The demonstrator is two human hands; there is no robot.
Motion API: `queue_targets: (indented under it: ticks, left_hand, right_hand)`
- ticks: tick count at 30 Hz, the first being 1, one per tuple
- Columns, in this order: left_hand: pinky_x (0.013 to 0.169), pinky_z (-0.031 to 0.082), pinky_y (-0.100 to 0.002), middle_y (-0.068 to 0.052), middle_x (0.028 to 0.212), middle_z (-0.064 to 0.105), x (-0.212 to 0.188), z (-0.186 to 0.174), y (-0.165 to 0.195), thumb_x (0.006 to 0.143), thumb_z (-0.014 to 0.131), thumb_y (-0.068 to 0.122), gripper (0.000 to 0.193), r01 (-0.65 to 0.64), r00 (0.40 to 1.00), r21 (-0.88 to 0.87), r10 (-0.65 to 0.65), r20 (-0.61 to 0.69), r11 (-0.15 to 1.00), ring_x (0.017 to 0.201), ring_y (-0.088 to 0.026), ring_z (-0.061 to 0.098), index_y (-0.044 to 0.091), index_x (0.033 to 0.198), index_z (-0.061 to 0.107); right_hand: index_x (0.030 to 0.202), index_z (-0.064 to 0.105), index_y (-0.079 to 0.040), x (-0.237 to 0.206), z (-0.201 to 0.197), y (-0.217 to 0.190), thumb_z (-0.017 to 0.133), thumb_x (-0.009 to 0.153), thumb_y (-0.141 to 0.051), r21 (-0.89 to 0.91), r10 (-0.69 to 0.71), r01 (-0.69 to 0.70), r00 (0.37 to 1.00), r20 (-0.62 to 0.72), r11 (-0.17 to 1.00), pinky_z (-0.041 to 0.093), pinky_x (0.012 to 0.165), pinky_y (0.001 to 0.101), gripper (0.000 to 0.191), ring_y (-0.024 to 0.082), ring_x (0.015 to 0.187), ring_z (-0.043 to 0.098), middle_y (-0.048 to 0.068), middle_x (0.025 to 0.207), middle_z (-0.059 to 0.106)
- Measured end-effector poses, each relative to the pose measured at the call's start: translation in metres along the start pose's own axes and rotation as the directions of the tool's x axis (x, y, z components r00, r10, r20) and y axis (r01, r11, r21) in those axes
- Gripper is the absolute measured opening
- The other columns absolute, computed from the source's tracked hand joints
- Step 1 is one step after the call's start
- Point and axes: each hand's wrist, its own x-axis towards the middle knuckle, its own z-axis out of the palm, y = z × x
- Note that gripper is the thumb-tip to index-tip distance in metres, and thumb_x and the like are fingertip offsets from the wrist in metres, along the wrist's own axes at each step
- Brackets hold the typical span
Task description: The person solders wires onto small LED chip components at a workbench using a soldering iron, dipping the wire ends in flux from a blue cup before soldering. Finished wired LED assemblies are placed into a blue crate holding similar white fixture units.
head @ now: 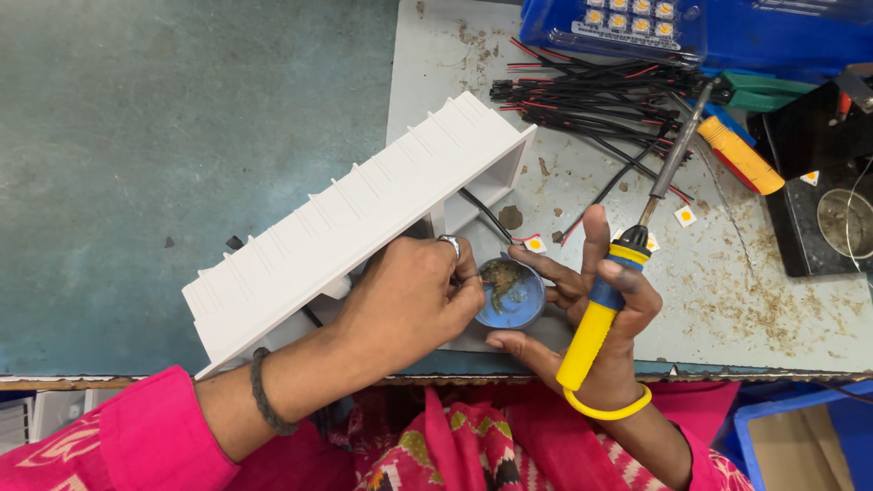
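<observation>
Left hand: curled, fingertips pinched together at the rim of a small blue tin; what they pinch is too small to tell. Ring on one finger, dark band at the wrist. The back of this hand rests against a long white ribbed housing.

Right hand: wrapped around the yellow-and-blue handle of a soldering iron, shaft pointing up and away from the body, tip tilted toward the far right. Lower fingers of the same hand cradle the blue tin from the right and below. Yellow bangle at the wrist.

Blue tin: between both hands, near the front edge of the desk, with brownish-green paste inside.

White housing: lies diagonally, its open end toward the far side, black wires coming out of it.

Just beyond the hands: small square yellow chips scattered on the stained desk. Farther back: bundle of black and red wires, a yellow-handled tool, a blue tray.
</observation>
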Motion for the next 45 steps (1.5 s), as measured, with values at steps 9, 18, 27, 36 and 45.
queue_targets:
  ticks: [9,18,27,36,45]
  left_hand:
    - [0.057,0.057,-0.04,-0.017,0.06,0.068,0.0,0.0037,-0.0046,0.082,0.068,0.016,0.019,-0.045,0.998,0.021,0.045,-0.037,0.999,0.054,-0.028,0.071,-0.003,0.08,0.07]
    - [0.052,0.056,-0.035,-0.015,0.058,0.068,-0.0036,0.0017,-0.0044,0.083,0.067,0.014,0.017,0.004,0.999,-0.071,-0.007,-0.034,0.997,0.051,-0.021,0.072,-0.002,0.08,0.069]
    - [0.054,0.056,-0.034,-0.014,0.06,0.069,-0.0028,0.0009,-0.0046,0.085,0.068,0.014,0.016,0.02,0.999,-0.066,-0.022,-0.033,0.998,0.054,-0.02,0.073,-0.002,0.081,0.066]
    - [0.055,0.057,-0.035,-0.015,0.062,0.069,-0.0007,0.0042,-0.0062,0.085,0.069,0.014,0.016,-0.004,0.999,-0.041,0.002,-0.05,0.999,0.056,-0.022,0.074,-0.001,0.084,0.066]
    - [0.052,0.055,-0.034,-0.014,0.06,0.069,-0.0016,0.0028,-0.0047,0.085,0.068,0.014,0.015,0.02,0.999,-0.063,-0.023,-0.038,0.998,0.052,-0.02,0.072,-0.001,0.083,0.067]
  right_hand:
    - [0.143,0.016,-0.028,-0.0021,0.0013,0.0022,0.089,0.077,-0.004,0.019,0.004,-0.004,1.0,0.0,1.0,0.067,0.098,0.0423,0.101,0.042,0.138,0.061,0.023,0.174,0.001]
    - [0.143,0.016,-0.027,-0.0008,0.0021,0.0008,0.088,0.077,0.0,0.039,0.022,-0.021,1.0,-0.017,0.999,0.065,0.103,0.0465,0.101,0.043,0.14,0.058,0.023,0.174,0.001]
    - [0.144,0.016,-0.028,0.0009,0.0024,-0.0009,0.087,0.078,0.002,0.05,0.018,-0.018,1.0,-0.014,0.999,0.065,0.104,0.0463,0.101,0.042,0.141,0.058,0.021,0.175,0.001]
    - [0.143,0.016,-0.028,-0.0014,0.0014,-0.0012,0.088,0.078,0.001,0.044,0.026,-0.026,1.0,0.002,0.999,0.067,0.098,0.0441,0.101,0.042,0.14,0.058,0.022,0.174,0.0]
    - [0.142,0.016,-0.027,0.0004,0.0028,-0.0023,0.087,0.078,0.003,0.045,0.036,-0.036,0.999,-0.011,0.998,0.066,0.1,0.0451,0.1,0.043,0.141,0.057,0.023,0.175,0.0]
